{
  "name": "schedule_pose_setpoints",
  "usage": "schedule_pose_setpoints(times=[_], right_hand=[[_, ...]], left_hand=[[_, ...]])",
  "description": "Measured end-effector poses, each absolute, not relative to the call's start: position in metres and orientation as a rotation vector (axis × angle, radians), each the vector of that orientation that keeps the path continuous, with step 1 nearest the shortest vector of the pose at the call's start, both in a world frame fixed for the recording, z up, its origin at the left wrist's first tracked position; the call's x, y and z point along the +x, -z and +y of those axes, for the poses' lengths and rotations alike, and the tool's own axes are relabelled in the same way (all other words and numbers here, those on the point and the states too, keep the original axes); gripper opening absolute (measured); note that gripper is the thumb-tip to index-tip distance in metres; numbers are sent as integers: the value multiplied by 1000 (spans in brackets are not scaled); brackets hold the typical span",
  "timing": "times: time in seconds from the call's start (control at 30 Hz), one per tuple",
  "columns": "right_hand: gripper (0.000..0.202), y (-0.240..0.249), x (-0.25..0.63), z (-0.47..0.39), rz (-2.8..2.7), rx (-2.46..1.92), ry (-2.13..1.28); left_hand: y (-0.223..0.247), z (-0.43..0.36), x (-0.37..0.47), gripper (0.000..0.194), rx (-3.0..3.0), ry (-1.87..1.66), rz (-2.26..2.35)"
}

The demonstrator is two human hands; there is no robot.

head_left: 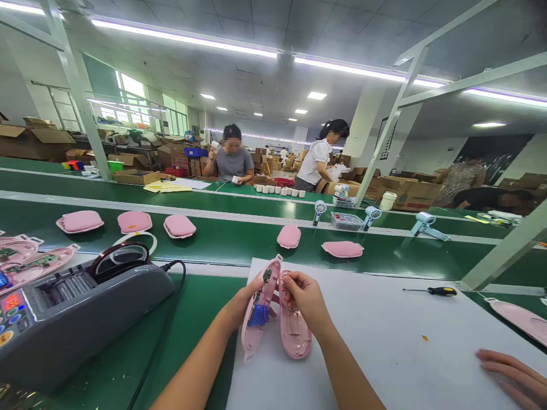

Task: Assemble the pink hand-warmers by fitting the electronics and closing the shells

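Aligning two pink shell halves [273, 310]
Left hand [239, 307] grips the board-side half; right hand [305, 299] pinches the empty half; keep the edges beside the fingertips parallel.

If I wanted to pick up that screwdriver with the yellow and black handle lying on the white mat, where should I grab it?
Grab the screwdriver by its thick yellow and black handle at the right end, coming down from above. It lies flat on the white mat with open space all round. The thin metal shaft points left and is probably too skinny and slippery to pinch well.
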State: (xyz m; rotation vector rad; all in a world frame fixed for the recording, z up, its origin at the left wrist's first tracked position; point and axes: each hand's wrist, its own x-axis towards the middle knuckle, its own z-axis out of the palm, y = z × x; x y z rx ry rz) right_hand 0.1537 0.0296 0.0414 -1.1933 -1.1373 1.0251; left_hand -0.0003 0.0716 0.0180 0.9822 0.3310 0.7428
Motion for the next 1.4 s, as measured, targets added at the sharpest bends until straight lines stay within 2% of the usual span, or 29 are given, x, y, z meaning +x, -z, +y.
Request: schedule_pose_setpoints(times=[0.27, 0.53, 0.8, 1.07, 1.27, 1.4], right_hand=[[29, -43, 153, 25, -1281, -1205, -960], [25, -34, 156, 29, -1344, -1199, -979], [21, -37, 154, 28, -1381, -1216, -965], [21, -41, 154, 26, -1447, -1357, -861], [26, -46, 172, 28, -1383, -1536, -541], [36, -44, 191, 30, -1298, -1679, -404]], left_hand=[[-20, 67, 3, 67, 1007, -736, 393], [-12, 65, 12, 74, 1065, -747, 392], [-13, 58, 11, 69, 1046, -729, 411], [-8, 58, 25, 70, 1074, -908, 382], [-15, 60, 26, 57, 820, -717, 370], [-10, 73, 13, 50, 779, -816, 451]])
